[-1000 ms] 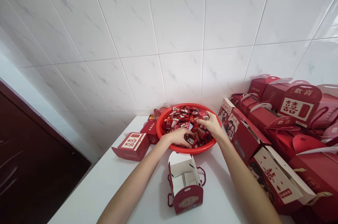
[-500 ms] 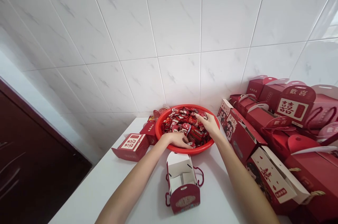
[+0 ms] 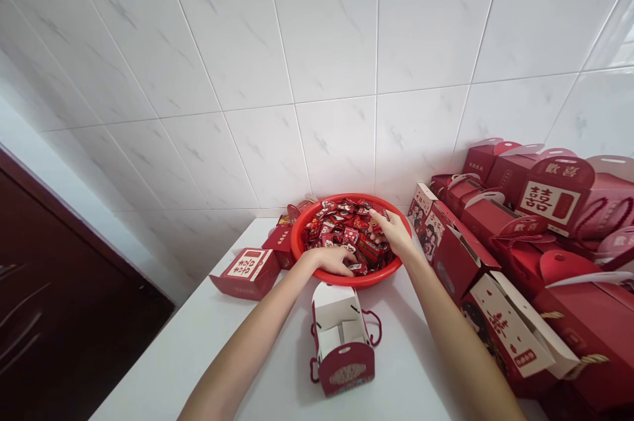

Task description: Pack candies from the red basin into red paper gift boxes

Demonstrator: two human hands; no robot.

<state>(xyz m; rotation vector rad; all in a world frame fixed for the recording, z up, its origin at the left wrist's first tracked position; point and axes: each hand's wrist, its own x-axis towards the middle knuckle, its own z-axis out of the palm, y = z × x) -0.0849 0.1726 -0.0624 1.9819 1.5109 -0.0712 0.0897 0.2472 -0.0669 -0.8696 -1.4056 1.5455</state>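
Observation:
A round red plastic basket (image 3: 298, 250) full of red-wrapped candies (image 3: 341, 223) stands against the tiled wall. Inside its near left part, my left hand (image 3: 335, 261) has its fingers curled over candies by the near rim; whether it grips one is hidden. At the basket's right side my right hand (image 3: 389, 230) bends its fingers around a red-wrapped candy. In front of the basket an open box (image 3: 347, 368) with dark red cord handles shows its white inside.
Many red gift boxes (image 3: 515, 216) are piled along the right side. A closed red box (image 3: 247, 274) lies left of the basket, with another red box (image 3: 280, 248) behind it. White tiles rise behind the white table (image 3: 183, 348).
My right hand's fingers have curled in more and shifted slightly right. My left hand has hardly moved among the candies. The view has tilted slightly.

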